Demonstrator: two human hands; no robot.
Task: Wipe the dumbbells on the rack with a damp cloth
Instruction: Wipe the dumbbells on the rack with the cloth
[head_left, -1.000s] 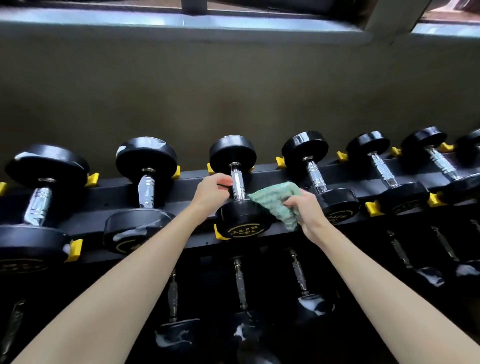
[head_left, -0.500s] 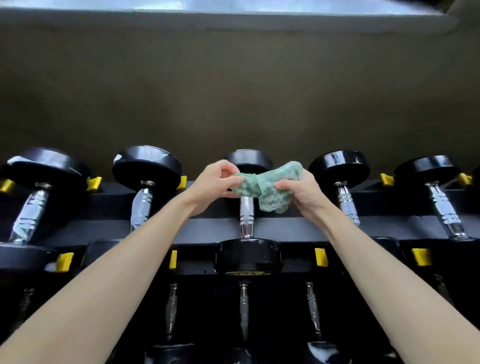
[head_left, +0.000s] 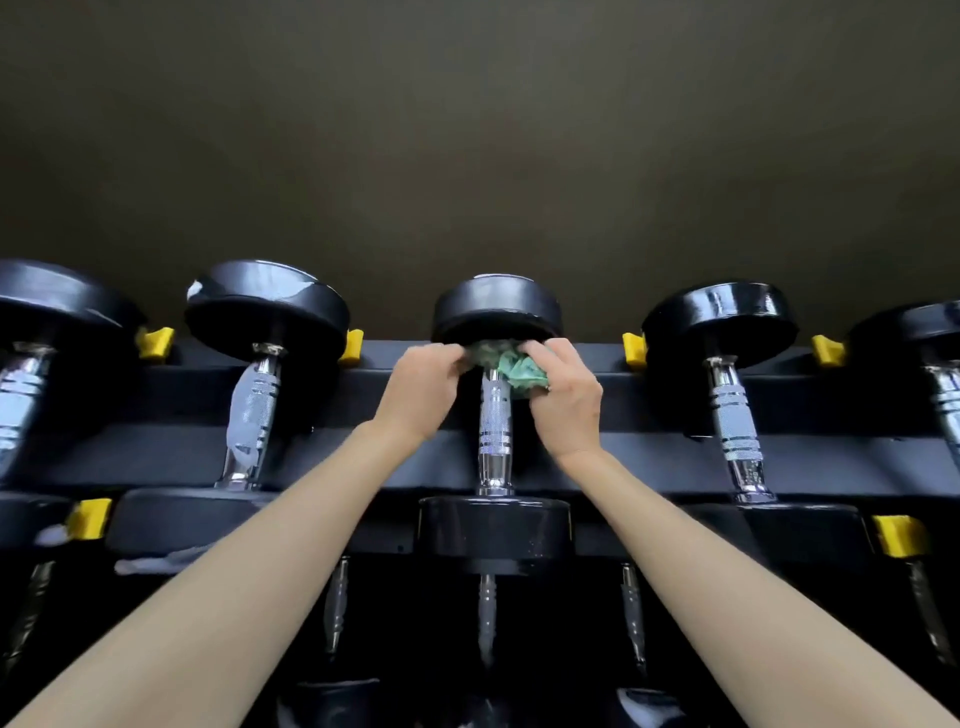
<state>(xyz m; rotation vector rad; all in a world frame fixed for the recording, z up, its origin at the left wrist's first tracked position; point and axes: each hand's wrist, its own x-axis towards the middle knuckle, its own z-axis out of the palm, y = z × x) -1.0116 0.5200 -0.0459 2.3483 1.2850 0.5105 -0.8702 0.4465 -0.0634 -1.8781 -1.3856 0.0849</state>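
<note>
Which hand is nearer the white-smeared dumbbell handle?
Left. The left hand is right of the white-smeared handle; the right hand is farther right, past the centre dumbbell's handle.

You count five dumbbells (head_left: 496, 431) along the upper rail of the rack (head_left: 649, 387), six yellow stops (head_left: 635, 349), one green cloth (head_left: 521, 372), one left hand (head_left: 422, 396), one right hand (head_left: 565, 408).

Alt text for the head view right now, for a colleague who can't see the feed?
The left hand and right hand grip a crumpled green cloth at the top of the middle dumbbell's chrome handle, just under its far black head, on a black rack. Other dumbbells sit either side, with yellow stops between.
</note>
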